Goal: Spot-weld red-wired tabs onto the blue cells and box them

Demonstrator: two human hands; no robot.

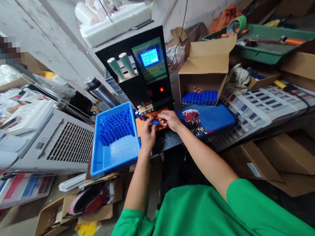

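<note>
My left hand (148,135) is closed on a blue cylindrical battery cell (154,122) over the orange work plate (141,126). Just right of it, my right hand (170,120) pinches at the end of the cell; what its fingertips hold is too small to make out. Behind both hands stands a black spot welder (157,90) with a lit blue screen, its electrodes (145,107) close above the fingers. A couple of blue cells (140,115) sit by the electrodes. To the right lies a bunch of red and white wire leads (191,117).
A blue plastic bin (117,159) with rows of blue cells is at my left. At the right, an open cardboard box (204,70) holds more cells beside a blue mat (217,117). Farther right are a green tray (267,54) and white crates (255,110).
</note>
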